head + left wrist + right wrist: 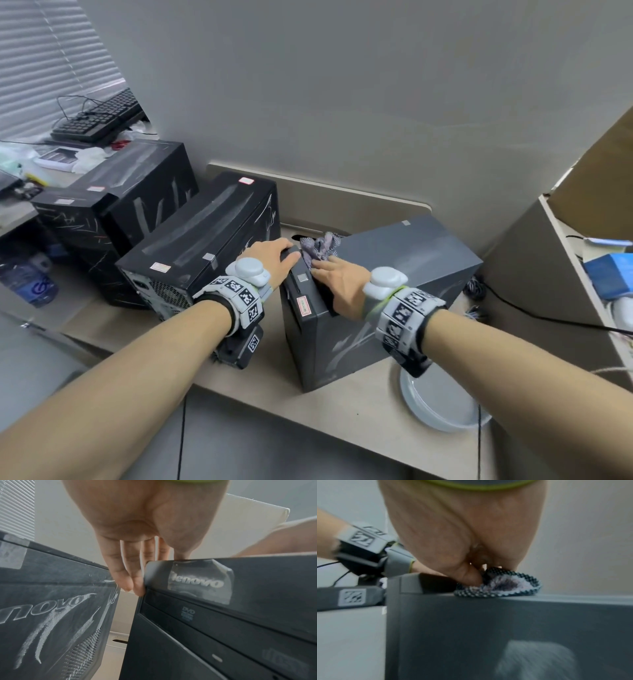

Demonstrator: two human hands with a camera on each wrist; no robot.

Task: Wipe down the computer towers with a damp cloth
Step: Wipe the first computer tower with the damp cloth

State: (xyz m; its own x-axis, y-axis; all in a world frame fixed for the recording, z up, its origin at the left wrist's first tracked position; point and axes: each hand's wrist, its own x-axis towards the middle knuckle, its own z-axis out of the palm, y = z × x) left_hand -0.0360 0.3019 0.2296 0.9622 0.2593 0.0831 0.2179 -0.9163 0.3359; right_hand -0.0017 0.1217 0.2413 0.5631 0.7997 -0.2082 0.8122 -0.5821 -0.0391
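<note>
Right hand [337,286] lay on top of the dark grey metal computer tower [404,274], fingers mostly flat and pressing the crumpled grey-and-white checked cloth [320,248] against the top near its front edge; in the right wrist view the thumb tucked against the cloth [498,588], so pressing more than gripping. Left hand [270,262] rested over the tower's front top corner, fingers [126,574] straight and draped down the bezel beside the logo, bracing and not clenched. Tower stood on the beige desk [342,411], well forward of the wall. Cloth looked soft and limp, would bunch; best held under a flat palm. Tower looked heavy, rigid, smooth-sided, likely to slide under a hard wipe, so steady it at the top corner. Two black dusty scratched towers [205,233] stood just left, unwiped by the look. Grey round dish [442,401] sat at the desk edge.
</note>
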